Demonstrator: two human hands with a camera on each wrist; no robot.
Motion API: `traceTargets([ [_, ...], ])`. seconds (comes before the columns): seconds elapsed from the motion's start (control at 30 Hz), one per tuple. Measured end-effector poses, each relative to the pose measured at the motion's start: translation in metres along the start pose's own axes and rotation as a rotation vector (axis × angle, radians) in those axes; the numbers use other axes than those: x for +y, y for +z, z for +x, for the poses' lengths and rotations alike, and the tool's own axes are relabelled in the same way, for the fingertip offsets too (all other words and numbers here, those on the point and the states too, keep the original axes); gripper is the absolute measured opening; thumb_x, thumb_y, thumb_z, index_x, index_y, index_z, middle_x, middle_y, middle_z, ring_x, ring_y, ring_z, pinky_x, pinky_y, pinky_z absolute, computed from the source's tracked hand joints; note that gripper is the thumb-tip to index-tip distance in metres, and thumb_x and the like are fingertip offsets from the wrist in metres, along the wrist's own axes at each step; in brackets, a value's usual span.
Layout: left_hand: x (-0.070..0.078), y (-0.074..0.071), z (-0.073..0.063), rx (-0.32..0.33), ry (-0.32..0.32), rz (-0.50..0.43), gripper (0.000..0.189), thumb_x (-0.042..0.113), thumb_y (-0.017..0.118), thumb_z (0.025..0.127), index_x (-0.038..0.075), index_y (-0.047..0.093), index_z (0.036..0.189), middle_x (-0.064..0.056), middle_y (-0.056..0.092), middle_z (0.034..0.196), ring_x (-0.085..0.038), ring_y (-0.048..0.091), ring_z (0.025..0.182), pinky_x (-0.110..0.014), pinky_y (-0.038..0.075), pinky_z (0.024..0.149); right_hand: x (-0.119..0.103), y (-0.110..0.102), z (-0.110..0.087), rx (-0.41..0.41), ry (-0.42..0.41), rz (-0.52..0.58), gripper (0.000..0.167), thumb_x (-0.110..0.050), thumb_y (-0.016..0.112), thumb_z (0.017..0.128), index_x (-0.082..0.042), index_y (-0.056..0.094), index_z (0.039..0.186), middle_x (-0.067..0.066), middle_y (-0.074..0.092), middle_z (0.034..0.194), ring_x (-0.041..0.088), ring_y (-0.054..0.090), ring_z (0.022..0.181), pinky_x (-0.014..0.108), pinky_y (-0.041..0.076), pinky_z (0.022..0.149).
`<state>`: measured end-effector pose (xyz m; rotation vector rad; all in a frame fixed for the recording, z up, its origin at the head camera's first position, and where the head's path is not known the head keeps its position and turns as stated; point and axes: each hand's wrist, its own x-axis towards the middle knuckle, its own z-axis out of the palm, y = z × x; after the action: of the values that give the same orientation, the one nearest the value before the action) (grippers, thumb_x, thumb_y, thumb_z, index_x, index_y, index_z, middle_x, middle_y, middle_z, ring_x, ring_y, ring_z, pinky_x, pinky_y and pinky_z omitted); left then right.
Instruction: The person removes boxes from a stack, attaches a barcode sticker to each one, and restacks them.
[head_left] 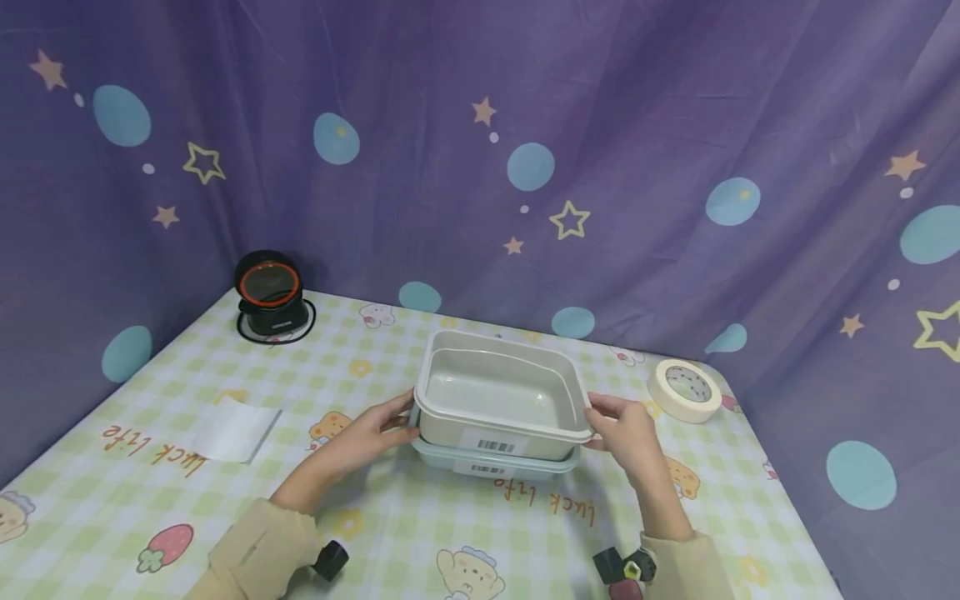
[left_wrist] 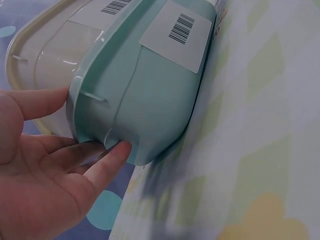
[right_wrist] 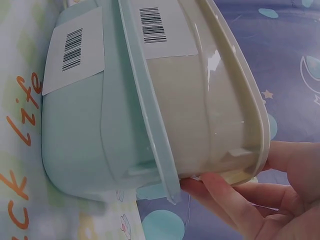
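Observation:
A cream plastic box (head_left: 495, 392) sits nested inside a light teal plastic box (head_left: 491, 462) on the table. Both carry white barcode labels on the side facing me. At the left end, my left hand (head_left: 378, 431) grips the teal box, its thumb at the rim and its fingers curled beneath, as the left wrist view shows. My right hand (head_left: 622, 429) holds the right end of the cream box. There, in the right wrist view, the thumb meets the cream rim (right_wrist: 265, 130) and fingers press on its side, just above the teal rim (right_wrist: 155, 115).
A roll of cream tape (head_left: 684, 392) lies at the back right. White paper (head_left: 236, 429) lies on the left part of the checked tablecloth (head_left: 375, 533). In the back left corner stands a black round device (head_left: 272, 296) with an orange ring. Purple curtain (head_left: 450, 50) hangs behind.

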<state>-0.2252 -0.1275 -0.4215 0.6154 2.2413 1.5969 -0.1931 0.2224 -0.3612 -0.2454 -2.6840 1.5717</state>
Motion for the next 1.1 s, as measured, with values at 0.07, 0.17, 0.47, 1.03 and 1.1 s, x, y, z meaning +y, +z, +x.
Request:
traceTargets([
  [0.07,0.000,0.000,-0.001,-0.002,0.000,-0.007,0.069,0.023,0.052,0.100,0.001,0.015,0.154,-0.024,0.017,0.159,-0.046,0.031,0.141,-0.052,0.035,0.112,0.001,0.001,-0.002,0.000,0.002,-0.021,0.040,-0.009,0.056,0.093,0.006,0.056,0.130,0.029,0.059,0.126,0.033,0.067,0.105,0.024,0.059,0.069],
  [0.17,0.000,0.001,-0.002,-0.004,-0.002,-0.045,0.063,0.021,0.045,0.102,-0.001,0.016,0.153,-0.025,0.018,0.158,-0.046,0.034,0.139,-0.048,0.042,0.108,0.002,0.002,-0.004,0.004,0.001,-0.045,0.040,-0.009,0.057,0.093,0.005,0.056,0.130,0.028,0.060,0.125,0.036,0.065,0.108,0.024,0.059,0.069],
  [0.47,0.003,0.003,-0.004,0.040,-0.036,-0.156,0.058,0.033,0.028,0.107,-0.004,0.020,0.151,-0.026,0.022,0.157,-0.045,0.037,0.137,-0.045,0.045,0.106,0.002,0.010,-0.006,0.038,-0.007,-0.106,0.041,-0.008,0.058,0.090,0.004,0.057,0.130,0.026,0.064,0.121,0.036,0.066,0.109,0.023,0.059,0.069],
  [1.03,0.003,0.007,-0.003,0.083,-0.058,-0.117,0.061,0.032,0.041,0.105,-0.004,0.022,0.151,-0.025,0.024,0.156,-0.044,0.041,0.135,-0.043,0.049,0.101,0.008,0.022,-0.018,0.135,-0.158,-0.482,0.037,-0.012,0.062,0.087,0.003,0.064,0.120,0.020,0.071,0.109,0.037,0.066,0.105,0.048,0.053,0.090],
  [1.1,0.003,0.008,-0.003,0.091,-0.056,-0.117,0.060,0.031,0.040,0.105,-0.003,0.023,0.151,-0.025,0.024,0.156,-0.044,0.041,0.135,-0.043,0.050,0.101,0.007,0.026,-0.017,0.149,-0.194,-0.534,0.036,-0.011,0.061,0.087,0.005,0.065,0.119,0.020,0.073,0.104,0.035,0.069,0.100,0.045,0.056,0.084],
])
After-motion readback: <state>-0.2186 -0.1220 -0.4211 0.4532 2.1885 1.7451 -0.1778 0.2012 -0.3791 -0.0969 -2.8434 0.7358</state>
